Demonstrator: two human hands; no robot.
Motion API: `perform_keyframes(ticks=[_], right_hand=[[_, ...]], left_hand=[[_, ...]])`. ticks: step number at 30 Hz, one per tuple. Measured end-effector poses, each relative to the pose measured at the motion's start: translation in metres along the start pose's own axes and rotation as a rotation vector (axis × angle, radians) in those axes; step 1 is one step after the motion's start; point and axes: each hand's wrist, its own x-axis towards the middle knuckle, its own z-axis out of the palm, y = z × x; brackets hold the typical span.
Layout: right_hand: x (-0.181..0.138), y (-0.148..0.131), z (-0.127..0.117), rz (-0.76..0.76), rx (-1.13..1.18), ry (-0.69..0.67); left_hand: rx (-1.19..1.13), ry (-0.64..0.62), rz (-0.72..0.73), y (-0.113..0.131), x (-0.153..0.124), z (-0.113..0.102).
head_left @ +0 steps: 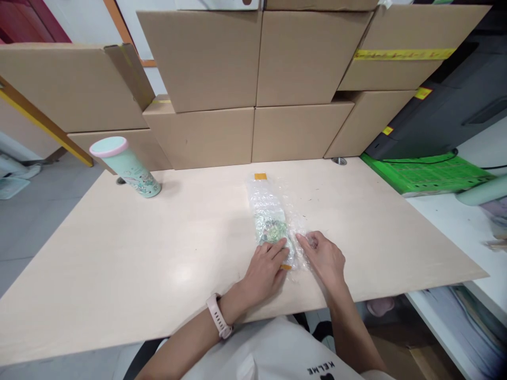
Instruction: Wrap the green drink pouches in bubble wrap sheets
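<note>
A long flat package (pixel 270 206) lies on the table in front of me, wrapped in clear bubble wrap, with a green and white printed pattern showing through. Orange-brown tape (pixel 260 177) marks its far end, and another bit of tape shows by my fingers at the near end. My left hand (pixel 268 266) rests on the near part of the package, fingers stretched out over it. To its right, my right hand (pixel 322 255) pinches the loose edge of the bubble wrap (pixel 295 219), which spreads out along the package's right side.
A mint-green tumbler (pixel 129 168) with a pink-rimmed lid stands at the back left. Cardboard boxes (pixel 214 137) are stacked along the table's far edge. On the right are a green crate (pixel 431 171), a dark grey case (pixel 443 100) and a white shelf (pixel 439 211).
</note>
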Motion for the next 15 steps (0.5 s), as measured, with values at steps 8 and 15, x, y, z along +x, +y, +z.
perform_keyframes(ticks=[8,15], right_hand=[[-0.002,-0.021,0.015,0.227,0.441,-0.191],[0.001,-0.033,-0.005,0.136,0.576,-0.528]], left_hand=[[0.345,-0.099,-0.005,0.016,0.019,0.0],[0.168,-0.024,-0.013,0.008,0.011,0.001]])
